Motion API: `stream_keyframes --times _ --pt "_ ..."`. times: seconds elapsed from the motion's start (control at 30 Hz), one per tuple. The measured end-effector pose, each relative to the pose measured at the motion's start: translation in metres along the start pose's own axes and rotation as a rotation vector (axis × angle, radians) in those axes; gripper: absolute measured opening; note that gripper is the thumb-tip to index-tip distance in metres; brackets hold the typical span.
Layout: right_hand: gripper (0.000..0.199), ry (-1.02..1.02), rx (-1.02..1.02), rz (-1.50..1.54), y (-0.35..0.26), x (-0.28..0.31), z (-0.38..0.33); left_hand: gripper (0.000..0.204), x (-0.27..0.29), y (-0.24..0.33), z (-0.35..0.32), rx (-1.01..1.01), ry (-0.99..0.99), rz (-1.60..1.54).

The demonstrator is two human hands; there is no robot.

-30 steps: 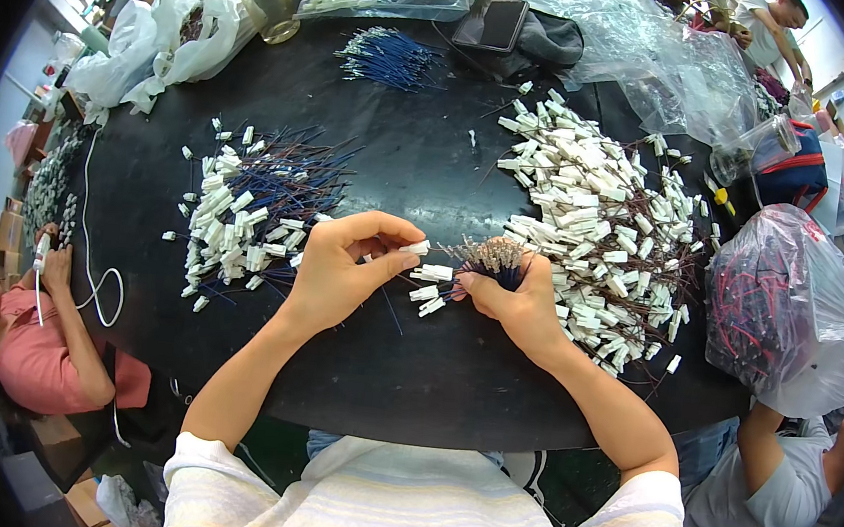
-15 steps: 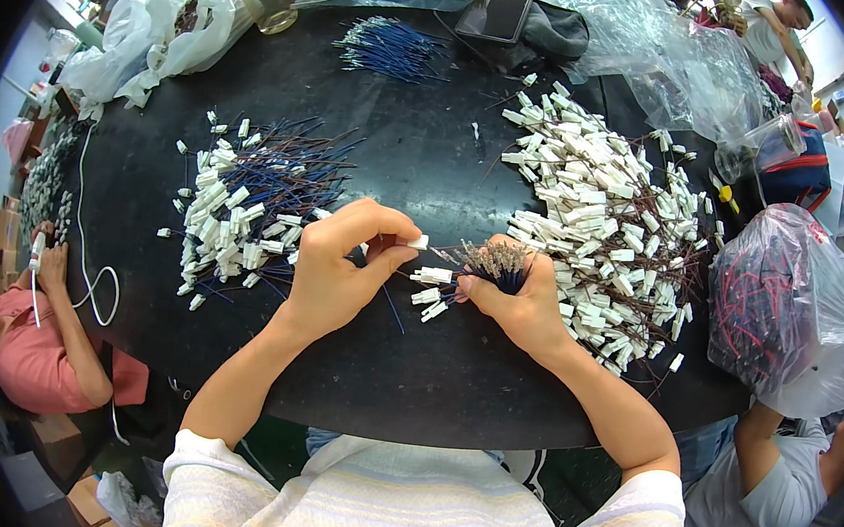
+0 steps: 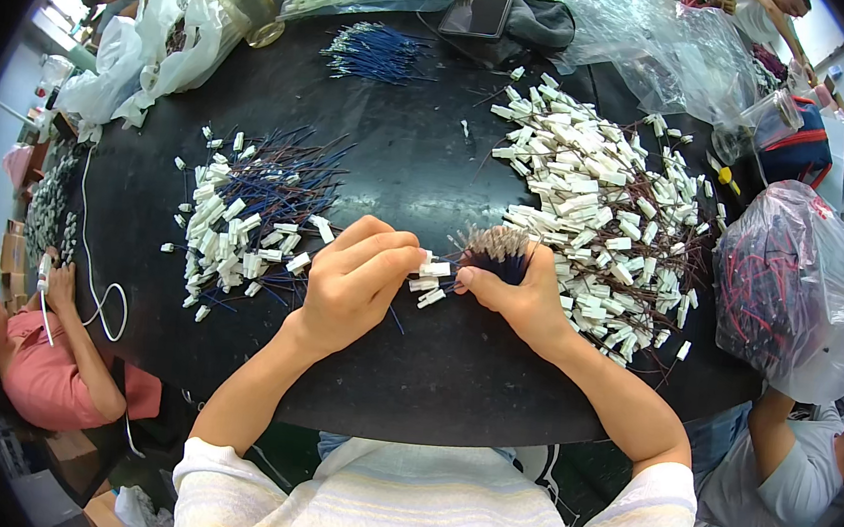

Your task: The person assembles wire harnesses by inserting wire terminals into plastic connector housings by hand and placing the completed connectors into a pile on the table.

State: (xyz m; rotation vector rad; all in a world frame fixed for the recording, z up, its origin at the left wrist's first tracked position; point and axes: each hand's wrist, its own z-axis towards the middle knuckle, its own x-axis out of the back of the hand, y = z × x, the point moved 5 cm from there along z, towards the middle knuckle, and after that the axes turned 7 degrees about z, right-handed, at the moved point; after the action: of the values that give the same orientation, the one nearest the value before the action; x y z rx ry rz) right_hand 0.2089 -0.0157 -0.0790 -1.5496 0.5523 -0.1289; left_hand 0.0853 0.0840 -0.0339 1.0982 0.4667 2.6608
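Observation:
My left hand (image 3: 358, 280) pinches a small white plastic connector (image 3: 434, 269) at its fingertips, over the black table (image 3: 421, 163). My right hand (image 3: 524, 298) grips a bundle of dark blue wires (image 3: 498, 255) with bare metal tips fanned upward. The two hands nearly touch at the connector. A few loose white connectors (image 3: 427, 292) lie between them. To the left lies a pile of white connectors with blue wires attached (image 3: 245, 218). A large heap of white connectors with dark red wires (image 3: 602, 209) spreads to the right.
A loose bunch of blue wires (image 3: 375, 51) lies at the far side, near a phone (image 3: 476, 9) and clear plastic bags (image 3: 662, 44). A bag of red wires (image 3: 791, 286) sits at the right edge. Other people sit at the lower left (image 3: 43, 351) and lower right (image 3: 797, 447).
My two hands stay together at the table's middle; the left fingers have shifted slightly on the connector. The piles have not moved.

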Motion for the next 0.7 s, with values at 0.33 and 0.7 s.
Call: stream_keyframes --times 0.33,0.7 --pt "0.008 0.02 -0.066 0.015 0.008 0.004 0.0 0.024 -0.004 0.008 -0.001 -0.054 0.013 -0.036" --pt "0.017 -0.258 0.315 -0.369 -0.004 -0.013 -0.007 0.023 -0.007 -0.036 0.025 0.301 -0.342 -0.307"
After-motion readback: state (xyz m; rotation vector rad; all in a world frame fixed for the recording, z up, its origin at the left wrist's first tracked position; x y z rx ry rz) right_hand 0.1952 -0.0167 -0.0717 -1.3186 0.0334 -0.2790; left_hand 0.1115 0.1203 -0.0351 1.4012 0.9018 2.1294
